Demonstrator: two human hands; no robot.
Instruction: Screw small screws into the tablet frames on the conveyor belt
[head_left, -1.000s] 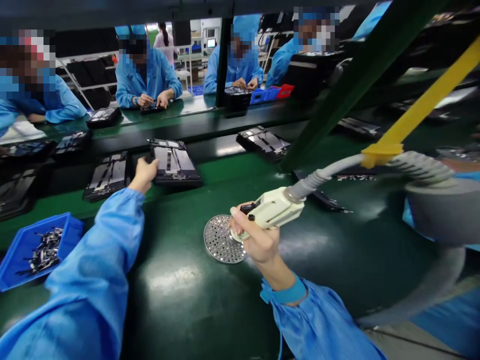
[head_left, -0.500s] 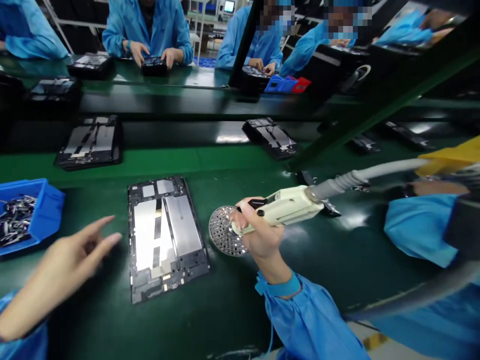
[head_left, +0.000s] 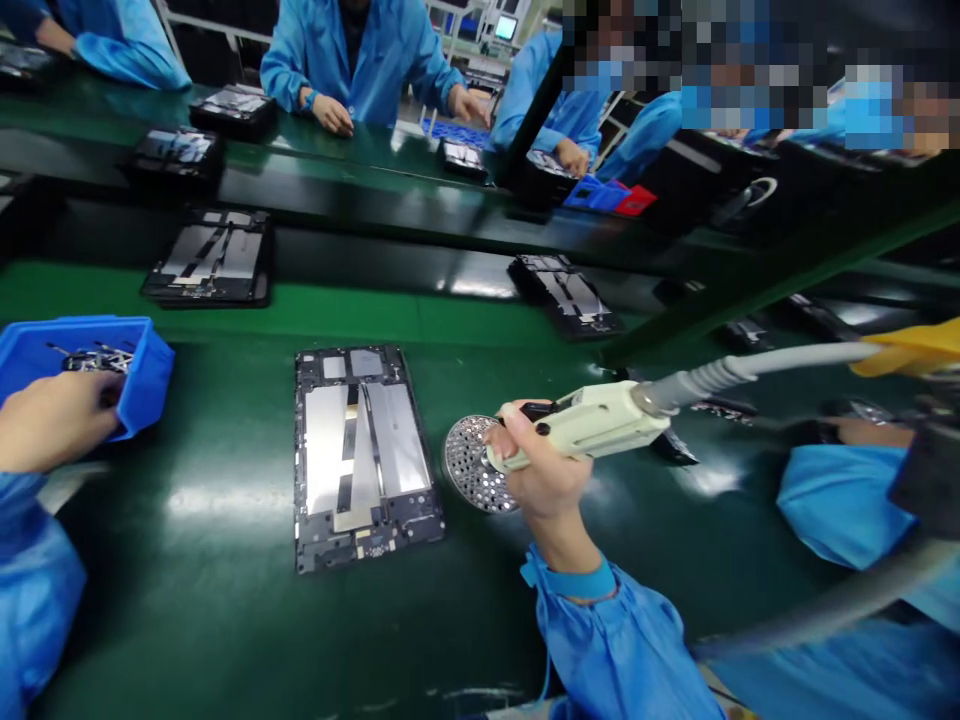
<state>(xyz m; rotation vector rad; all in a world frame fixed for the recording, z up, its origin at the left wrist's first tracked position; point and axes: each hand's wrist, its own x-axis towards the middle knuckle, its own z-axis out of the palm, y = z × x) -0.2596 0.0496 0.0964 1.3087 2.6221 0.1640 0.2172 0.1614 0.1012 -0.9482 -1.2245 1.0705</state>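
Observation:
My left hand [head_left: 64,415] reaches over the near wall of a blue bin [head_left: 154,385] on the left. Loose small dark and silvery parts [head_left: 94,360] lie in the bin; the fingertips are hidden among them. In my right hand [head_left: 551,475] is a cream electric screwdriver [head_left: 600,425], fingers wrapped round its front end. Its tip is hidden over a round, perforated metal disc [head_left: 476,470]. Between my hands an opened tablet [head_left: 367,455] lies flat on the green bench, its silvery battery panels and dark ribbon strips facing up.
A grey cable [head_left: 795,360] runs right from the screwdriver. Stacked tablets [head_left: 214,260] and another stack [head_left: 566,295] stand beyond the bench. A dark green beam [head_left: 750,270] slants across the right. Co-workers in blue sit opposite; a blue sleeve [head_left: 844,500] is at right.
My left hand has moved from beside the tablet into the blue bin. My right hand still grips the screwdriver over the disc. The view has shifted, and the co-worker opposite has let go of a tablet.

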